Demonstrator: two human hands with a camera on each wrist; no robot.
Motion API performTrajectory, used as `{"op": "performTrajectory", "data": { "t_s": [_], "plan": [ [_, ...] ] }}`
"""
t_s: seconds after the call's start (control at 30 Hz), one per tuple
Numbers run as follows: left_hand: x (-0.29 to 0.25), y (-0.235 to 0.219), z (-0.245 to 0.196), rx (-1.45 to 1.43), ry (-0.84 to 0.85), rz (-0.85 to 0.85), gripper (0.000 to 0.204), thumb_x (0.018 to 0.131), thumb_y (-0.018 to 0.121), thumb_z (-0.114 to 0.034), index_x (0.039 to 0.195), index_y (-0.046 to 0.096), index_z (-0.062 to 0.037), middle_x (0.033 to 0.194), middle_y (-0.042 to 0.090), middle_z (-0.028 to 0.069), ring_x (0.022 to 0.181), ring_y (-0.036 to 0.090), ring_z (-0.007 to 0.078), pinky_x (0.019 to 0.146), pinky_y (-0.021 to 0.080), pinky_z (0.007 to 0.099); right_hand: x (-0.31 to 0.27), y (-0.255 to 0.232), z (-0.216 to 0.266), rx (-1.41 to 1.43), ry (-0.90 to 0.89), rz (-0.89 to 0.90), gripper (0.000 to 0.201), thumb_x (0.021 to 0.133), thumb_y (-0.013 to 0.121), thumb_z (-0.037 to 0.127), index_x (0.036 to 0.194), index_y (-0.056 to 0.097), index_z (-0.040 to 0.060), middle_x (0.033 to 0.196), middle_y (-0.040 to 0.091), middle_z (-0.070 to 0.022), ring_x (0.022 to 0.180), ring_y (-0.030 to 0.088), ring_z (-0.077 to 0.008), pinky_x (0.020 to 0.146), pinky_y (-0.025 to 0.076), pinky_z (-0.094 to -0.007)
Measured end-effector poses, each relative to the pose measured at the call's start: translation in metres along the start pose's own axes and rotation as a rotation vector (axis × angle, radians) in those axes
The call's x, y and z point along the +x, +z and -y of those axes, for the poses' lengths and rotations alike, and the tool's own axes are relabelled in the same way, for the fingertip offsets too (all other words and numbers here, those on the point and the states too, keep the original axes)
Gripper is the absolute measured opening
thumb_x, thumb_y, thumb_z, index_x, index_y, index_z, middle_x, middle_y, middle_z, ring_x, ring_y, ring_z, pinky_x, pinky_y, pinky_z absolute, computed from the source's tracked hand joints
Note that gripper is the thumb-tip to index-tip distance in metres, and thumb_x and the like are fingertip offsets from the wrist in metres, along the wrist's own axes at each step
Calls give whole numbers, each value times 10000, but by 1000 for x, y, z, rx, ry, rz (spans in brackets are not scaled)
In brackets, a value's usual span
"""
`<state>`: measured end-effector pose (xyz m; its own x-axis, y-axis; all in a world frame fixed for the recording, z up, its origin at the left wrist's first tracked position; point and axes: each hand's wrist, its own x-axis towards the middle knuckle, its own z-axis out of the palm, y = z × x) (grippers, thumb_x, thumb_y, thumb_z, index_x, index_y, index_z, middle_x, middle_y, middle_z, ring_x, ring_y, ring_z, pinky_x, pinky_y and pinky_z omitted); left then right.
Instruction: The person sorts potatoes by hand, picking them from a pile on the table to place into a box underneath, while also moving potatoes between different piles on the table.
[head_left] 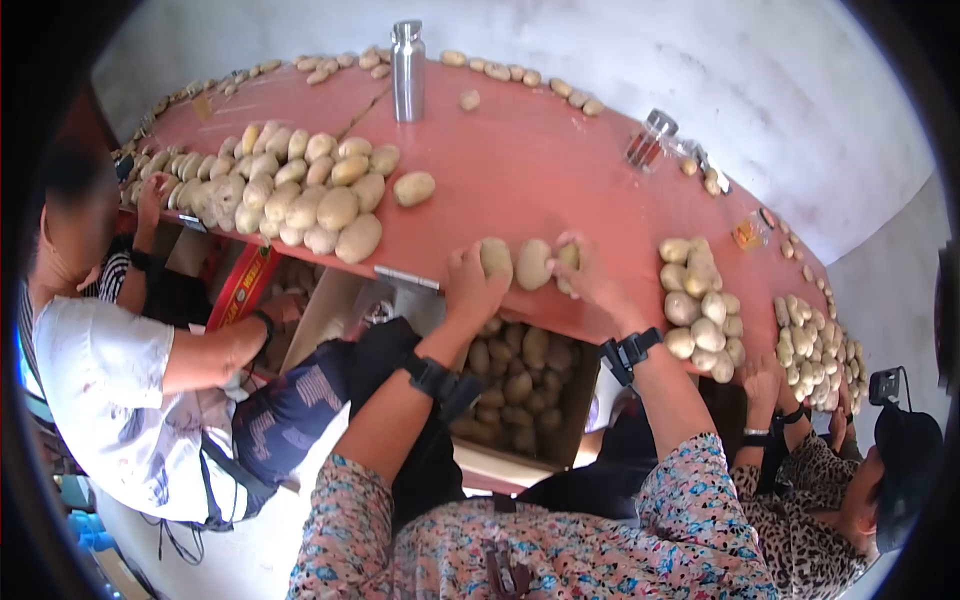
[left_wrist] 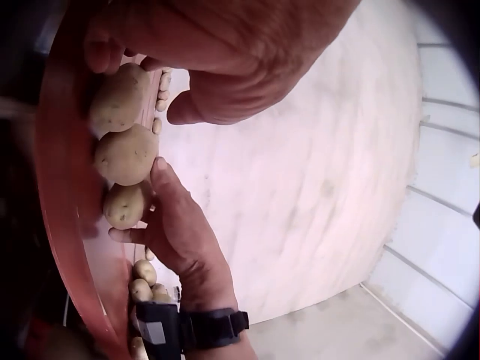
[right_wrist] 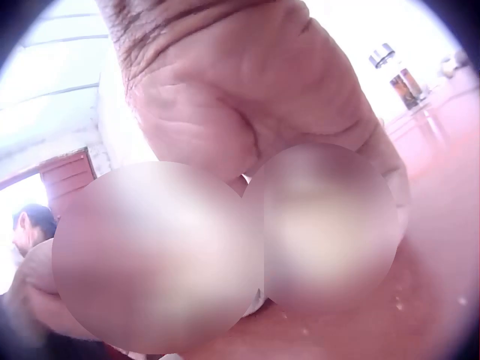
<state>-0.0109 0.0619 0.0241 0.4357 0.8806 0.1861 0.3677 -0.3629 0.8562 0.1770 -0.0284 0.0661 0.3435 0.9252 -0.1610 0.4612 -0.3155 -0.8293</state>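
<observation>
Three potatoes stand in a row at the front of the red table, between my hands. My left hand (head_left: 475,290) curls its fingers round the left potato (head_left: 496,257); in the left wrist view that hand (left_wrist: 225,60) arches over it, thumb spread. My right hand (head_left: 595,275) grips the right potato (head_left: 569,257) between thumb and fingers. Its thumb lies right at the edge of the middle potato (head_left: 534,264), as the left wrist view also shows. In the right wrist view, two blurred round shapes (right_wrist: 322,225) sit under the right palm (right_wrist: 247,97).
A large pile of potatoes (head_left: 290,185) covers the left of the red table (head_left: 470,170); smaller piles (head_left: 700,310) lie right. A steel flask (head_left: 408,72) and a glass jar (head_left: 652,140) stand farther back. Below the edge is a box of potatoes (head_left: 520,385). People sit on both sides.
</observation>
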Motion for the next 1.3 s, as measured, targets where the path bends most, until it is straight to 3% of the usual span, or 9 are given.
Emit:
{"op": "performTrajectory", "data": {
  "t_s": [0.23, 0.47, 0.53, 0.8, 0.97, 1.07, 1.17, 1.23, 1.3],
  "plan": [
    [2, -2, 0, -65, -71, 57, 587, 736, 565, -298, 1256, 443, -56, 1188, 455, 234, 1138, 418, 373, 948, 350, 435, -57, -5, -16, 601, 69, -300, 512, 860, 547, 194, 1284, 280, 89, 1027, 498, -131, 867, 558, -245, 635, 541, -355],
    [1, 5, 6, -180, -136, 37, 594, 737, 558, -294, 1268, 435, -57, 1209, 446, 216, 1133, 437, 356, 950, 358, 420, -147, 58, -37, 1306, 257, 155, 394, 872, 523, 202, 1193, 392, 13, 1152, 494, -174, 947, 587, -325, 743, 526, -486],
    [1, 5, 5, -163, -138, 24, 575, 738, 566, -281, 1247, 453, -39, 1191, 484, 203, 1099, 478, 342, 925, 383, 405, -153, 82, -47, 1270, 551, 101, 332, 882, 513, 199, 1137, 437, 0, 1131, 508, -177, 952, 582, -323, 812, 490, -526],
    [9, 10, 24, -466, -136, 46, 460, 763, 557, -167, 1188, 499, 1, 1103, 572, 190, 1036, 549, 279, 882, 415, 362, -119, 121, -71, 1099, 955, -133, 440, 910, 476, 283, 1242, 363, 18, 1314, 365, -218, 1220, 370, -385, 928, 355, -576],
    [5, -1, 2, -650, -240, 76, 436, 797, 498, -92, 1214, 460, 30, 1168, 543, 173, 1085, 522, 237, 902, 405, 331, -109, 84, 14, 632, 443, 481, 328, 903, 474, 255, 1150, 497, 40, 1053, 572, -119, 939, 581, -235, 762, 486, -402],
    [1, 0, -3, -751, -271, 24, 447, 816, 453, -62, 1249, 412, 42, 1221, 508, 158, 1128, 488, 231, 933, 383, 316, -85, 62, 51, 236, -49, 219, 222, 907, 477, 167, 1041, 569, 16, 907, 618, -87, 840, 587, -164, 729, 485, -317],
    [-4, -7, -12, -706, -296, 58, 445, 833, 453, -63, 1258, 393, 57, 1230, 486, 153, 1128, 473, 227, 962, 357, 323, -57, 50, 59, -45, -297, -86, 278, 852, 527, 98, 1115, 519, 8, 1050, 568, -151, 908, 570, -249, 796, 471, -370],
    [-2, -1, -2, -537, -257, 31, 449, 824, 462, -81, 1257, 403, 27, 1213, 478, 159, 1135, 462, 258, 966, 357, 336, -38, 48, 49, -765, -620, -507, 376, 818, 543, 122, 1173, 461, 28, 1158, 489, -240, 997, 524, -366, 790, 454, -401],
    [-3, 3, 2, -369, -230, 31, 454, 816, 470, -100, 1255, 412, -3, 1196, 470, 165, 1141, 452, 289, 969, 358, 350, -23, 49, 31, -728, -582, -407, 429, 803, 552, 119, 1206, 431, 36, 1205, 447, -245, 1028, 491, -389, 809, 444, -417]
  ]
}}
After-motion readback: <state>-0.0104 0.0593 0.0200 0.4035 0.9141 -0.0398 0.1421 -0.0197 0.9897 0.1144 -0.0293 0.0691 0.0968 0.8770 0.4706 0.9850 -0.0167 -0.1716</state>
